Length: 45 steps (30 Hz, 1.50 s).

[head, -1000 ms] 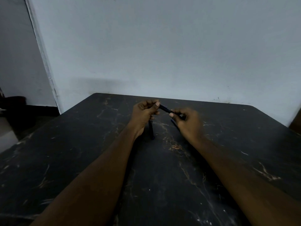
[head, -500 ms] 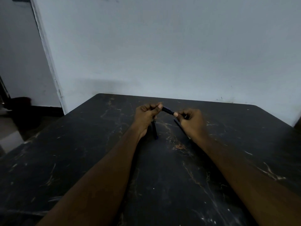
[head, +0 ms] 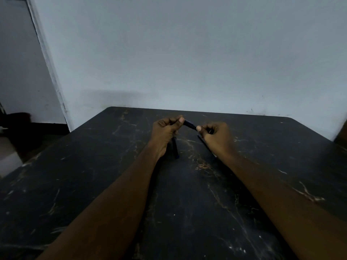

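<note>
Two pens lie on the desk (head: pixel 187 203) just beneath the grips: the left pen (head: pixel 175 149) under the left grip (head: pixel 165 130), the right pen (head: pixel 202 141) under the right grip (head: pixel 217 134). Between the grips, the held pen (head: pixel 189 124) is pinched at each end by thumb and curled fingers, making three pens. It seems to be mid-capping or uncapping; next needs a straight push or pull along its length.

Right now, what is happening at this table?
A person holds a slim dark pen above the black table, the left hand pinching one end and the right hand the other. Whether it is being pulled apart or joined cannot be told. A second dark pen lies on the table below the left hand.
</note>
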Available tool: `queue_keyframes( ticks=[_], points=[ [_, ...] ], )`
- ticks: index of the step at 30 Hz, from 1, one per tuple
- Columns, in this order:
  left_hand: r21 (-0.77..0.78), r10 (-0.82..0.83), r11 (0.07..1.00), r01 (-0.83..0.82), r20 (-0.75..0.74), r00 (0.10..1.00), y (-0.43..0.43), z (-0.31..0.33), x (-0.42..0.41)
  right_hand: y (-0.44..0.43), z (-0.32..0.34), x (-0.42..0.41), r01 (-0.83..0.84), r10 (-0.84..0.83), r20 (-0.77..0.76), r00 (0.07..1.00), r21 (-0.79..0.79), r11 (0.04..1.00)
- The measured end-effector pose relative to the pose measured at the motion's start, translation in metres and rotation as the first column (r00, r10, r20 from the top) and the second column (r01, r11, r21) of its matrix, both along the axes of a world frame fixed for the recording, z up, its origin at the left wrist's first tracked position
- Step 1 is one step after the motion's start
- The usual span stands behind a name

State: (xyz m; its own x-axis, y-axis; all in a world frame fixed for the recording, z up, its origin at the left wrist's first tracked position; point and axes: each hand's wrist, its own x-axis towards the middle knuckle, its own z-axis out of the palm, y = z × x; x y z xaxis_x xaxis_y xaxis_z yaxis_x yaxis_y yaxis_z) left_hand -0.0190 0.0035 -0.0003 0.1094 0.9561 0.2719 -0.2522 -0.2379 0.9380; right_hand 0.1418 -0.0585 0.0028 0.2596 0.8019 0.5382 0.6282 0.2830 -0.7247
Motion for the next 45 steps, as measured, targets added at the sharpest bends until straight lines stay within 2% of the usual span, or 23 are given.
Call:
queue_keyframes(
  ticks=[5,9,11,15,18,21,26,30,37,40,45],
  points=[
    [0.021,-0.029,0.999,0.029,0.04,0.999,-0.002,0.003,0.003,0.004,-0.002,0.006,0.012,-0.012,0.121,0.993,-0.005,1.0],
    [0.052,-0.004,0.999,0.004,0.006,1.0,-0.005,0.007,0.002,0.003,-0.002,0.01,-0.009,0.014,0.162,0.987,-0.032,0.999],
    [0.044,-0.004,0.999,0.005,-0.011,1.0,-0.004,0.007,0.003,0.004,0.002,0.013,-0.02,0.024,0.131,0.991,-0.03,0.999],
    [0.025,0.038,0.999,-0.037,-0.033,0.999,-0.002,0.007,0.004,0.003,0.012,0.03,0.056,-0.055,-0.036,0.998,0.007,0.998],
    [0.04,0.061,0.998,-0.058,-0.091,0.994,0.0,0.005,0.005,0.0,0.014,0.052,0.162,-0.156,-0.109,0.982,0.047,0.986],
    [0.031,0.087,0.996,-0.084,-0.127,0.988,0.003,0.003,0.004,0.003,0.013,0.07,0.289,-0.291,-0.138,0.947,-0.032,0.957],
    [0.06,0.14,0.99,-0.129,-0.238,0.961,0.005,-0.001,0.004,0.006,0.002,0.088,0.326,-0.347,-0.055,0.936,-0.229,0.917],
    [0.097,0.153,0.987,-0.129,-0.304,0.94,0.003,-0.001,0.006,0.001,-0.002,0.093,0.397,-0.41,0.028,0.912,-0.323,0.859],
    [0.122,0.176,0.982,-0.142,-0.346,0.922,0.003,0.0,0.007,-0.006,0.002,0.081,0.377,-0.373,0.076,0.925,-0.31,0.873],
    [0.133,0.207,0.976,-0.17,-0.347,0.915,0.003,0.0,0.007,-0.006,0.005,0.069,0.325,-0.286,0.163,0.944,-0.338,0.883],
    [0.164,0.272,0.961,-0.223,-0.415,0.868,0.003,-0.001,0.005,-0.006,0.007,0.055,0.34,-0.234,0.314,0.92,-0.347,0.874]
  ],
)
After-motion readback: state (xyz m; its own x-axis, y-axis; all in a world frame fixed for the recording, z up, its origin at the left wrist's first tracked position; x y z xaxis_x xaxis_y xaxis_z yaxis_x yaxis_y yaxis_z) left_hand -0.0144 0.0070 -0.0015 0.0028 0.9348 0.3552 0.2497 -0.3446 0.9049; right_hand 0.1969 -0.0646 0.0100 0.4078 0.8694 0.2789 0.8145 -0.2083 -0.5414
